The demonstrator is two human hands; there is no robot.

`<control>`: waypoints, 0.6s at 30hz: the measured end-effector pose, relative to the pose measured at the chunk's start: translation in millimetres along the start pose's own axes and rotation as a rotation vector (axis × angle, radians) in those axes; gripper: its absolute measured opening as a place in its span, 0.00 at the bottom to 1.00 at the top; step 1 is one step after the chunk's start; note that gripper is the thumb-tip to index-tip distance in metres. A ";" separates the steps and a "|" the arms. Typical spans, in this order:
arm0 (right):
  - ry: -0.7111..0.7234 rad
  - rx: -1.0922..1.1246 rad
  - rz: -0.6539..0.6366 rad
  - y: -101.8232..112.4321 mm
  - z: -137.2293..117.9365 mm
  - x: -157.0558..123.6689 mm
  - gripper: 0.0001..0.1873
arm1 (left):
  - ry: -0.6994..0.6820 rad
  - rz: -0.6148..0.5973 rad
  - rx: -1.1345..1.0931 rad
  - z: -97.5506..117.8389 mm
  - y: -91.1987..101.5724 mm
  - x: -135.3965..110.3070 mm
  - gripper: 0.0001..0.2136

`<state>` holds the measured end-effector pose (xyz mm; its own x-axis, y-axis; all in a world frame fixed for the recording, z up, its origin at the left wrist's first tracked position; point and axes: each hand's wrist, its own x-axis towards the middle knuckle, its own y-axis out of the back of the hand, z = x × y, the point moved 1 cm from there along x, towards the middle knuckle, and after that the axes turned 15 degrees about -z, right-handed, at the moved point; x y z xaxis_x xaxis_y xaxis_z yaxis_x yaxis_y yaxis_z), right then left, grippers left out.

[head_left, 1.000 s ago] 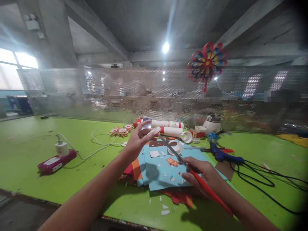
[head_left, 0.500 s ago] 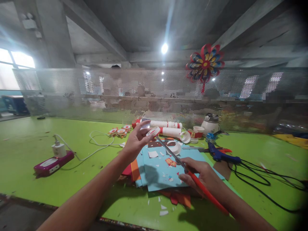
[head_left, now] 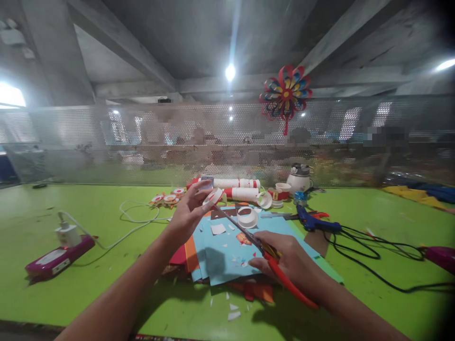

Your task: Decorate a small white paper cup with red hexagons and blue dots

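Between the fingers of my left hand [head_left: 187, 208] is a short white paper cup piece [head_left: 213, 197] with red on it. My right hand [head_left: 286, 253] is closed on the handles of red-handled scissors [head_left: 289, 282]. Their blades reach up and left to the edge of the cup piece, and I cannot tell how far apart they are. Below both hands lie light blue paper sheets [head_left: 227, 265], strewn with paper scraps. Another white cup ring [head_left: 248, 219] rests on the sheets.
Behind the sheets lie stacked paper cups [head_left: 245, 194]. A white jug [head_left: 299, 182] stands right of them. At right is a blue glue gun [head_left: 318, 223] with black cable, at left a purple power strip [head_left: 59, 259]. A perforated screen [head_left: 142, 142] closes off the back.
My view has turned slightly right, so the table things sit further left. Both hands keep the same hold, with the scissors still at the cup piece.
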<state>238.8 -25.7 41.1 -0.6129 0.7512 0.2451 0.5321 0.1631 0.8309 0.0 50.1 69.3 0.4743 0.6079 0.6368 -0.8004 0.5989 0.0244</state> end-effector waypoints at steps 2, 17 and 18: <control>-0.001 -0.027 0.007 0.0 1.4 -0.5 0.23 | -0.041 -0.004 0.046 0.7 1.6 0.4 0.24; 0.159 -0.301 0.172 -3.6 17.7 -0.3 0.16 | -0.217 -0.090 0.264 13.6 2.0 -5.9 0.29; 0.158 -0.311 0.170 -3.8 17.6 -0.2 0.16 | -0.217 -0.093 0.269 14.3 1.7 -6.1 0.29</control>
<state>247.2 -15.2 29.1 -0.6266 0.6387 0.4466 0.4461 -0.1759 0.8775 -9.5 40.0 76.5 0.4835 0.4154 0.7704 -0.8394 0.4698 0.2735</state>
